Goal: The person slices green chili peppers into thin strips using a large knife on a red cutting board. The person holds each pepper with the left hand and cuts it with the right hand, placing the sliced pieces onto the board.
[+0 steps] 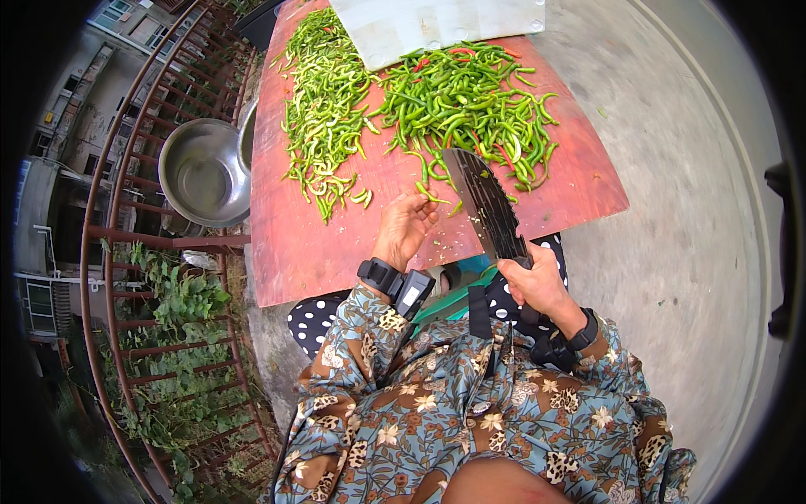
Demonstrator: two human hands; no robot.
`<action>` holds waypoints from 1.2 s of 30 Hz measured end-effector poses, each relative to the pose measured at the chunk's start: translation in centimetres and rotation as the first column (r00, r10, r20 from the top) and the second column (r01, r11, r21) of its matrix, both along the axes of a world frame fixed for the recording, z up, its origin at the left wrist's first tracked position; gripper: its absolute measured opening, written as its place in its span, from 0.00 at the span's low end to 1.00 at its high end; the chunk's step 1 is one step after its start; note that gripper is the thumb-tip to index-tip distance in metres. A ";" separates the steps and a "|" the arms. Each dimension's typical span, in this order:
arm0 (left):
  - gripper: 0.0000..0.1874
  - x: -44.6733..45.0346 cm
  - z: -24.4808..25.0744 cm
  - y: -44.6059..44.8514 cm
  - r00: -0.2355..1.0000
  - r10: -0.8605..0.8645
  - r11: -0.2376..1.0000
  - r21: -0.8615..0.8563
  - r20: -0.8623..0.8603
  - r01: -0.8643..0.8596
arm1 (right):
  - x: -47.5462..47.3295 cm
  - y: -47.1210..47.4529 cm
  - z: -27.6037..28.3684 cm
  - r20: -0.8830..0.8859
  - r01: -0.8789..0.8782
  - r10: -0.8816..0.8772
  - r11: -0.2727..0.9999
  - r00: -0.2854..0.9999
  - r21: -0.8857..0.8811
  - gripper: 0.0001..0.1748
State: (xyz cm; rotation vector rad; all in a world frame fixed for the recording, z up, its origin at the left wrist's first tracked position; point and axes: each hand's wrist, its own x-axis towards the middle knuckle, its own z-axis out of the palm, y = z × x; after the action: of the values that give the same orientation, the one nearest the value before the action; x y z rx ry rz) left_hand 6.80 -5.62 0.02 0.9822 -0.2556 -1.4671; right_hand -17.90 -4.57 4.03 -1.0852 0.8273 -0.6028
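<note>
Between the fingertips of my left hand (406,227) is a green chili pepper (429,193), held just above the red wooden board (327,258). My right hand (538,280) grips the handle of a broad dark-bladed knife (483,198), its blade pointing up and away from me with small bits stuck to it. Beyond the knife spreads a pile of whole green chilies (453,101) with a few red ones among them. A long pile of chilies, many of them split or cut (327,101), covers the left part of the board. Small seeds and bits lie near my hands.
A whitish plastic sheet or panel (441,25) rests on the board's far side. Left of the board, a steel basin (204,173) sits beside a rusty metal railing (119,208) with green vines. My knees are under the near edge. Concrete floor (661,252) extends to the right.
</note>
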 end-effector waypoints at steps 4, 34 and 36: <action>0.06 -0.5 1.4 1.0 0.997 0.047 0.996 -0.068 -0.060 -0.051 | 0.7 0.6 0.5 0.024 -0.064 0.065 0.998 0.998 -0.023 0.06; 0.10 -0.8 1.0 1.8 0.957 -0.002 0.997 -0.071 -0.291 -0.019 | 0.5 0.6 0.5 0.009 -0.126 0.126 0.992 0.992 0.015 0.05; 0.09 -0.9 0.9 1.7 0.958 0.003 0.997 -0.072 -0.288 -0.025 | 0.4 0.6 0.5 0.001 -0.136 0.136 0.991 0.991 0.010 0.04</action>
State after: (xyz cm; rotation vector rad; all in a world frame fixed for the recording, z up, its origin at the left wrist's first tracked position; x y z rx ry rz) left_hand 5.88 -3.94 0.93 0.6975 -0.0910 -1.5548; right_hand -17.45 -3.92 4.53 -1.1226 0.7484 -0.4836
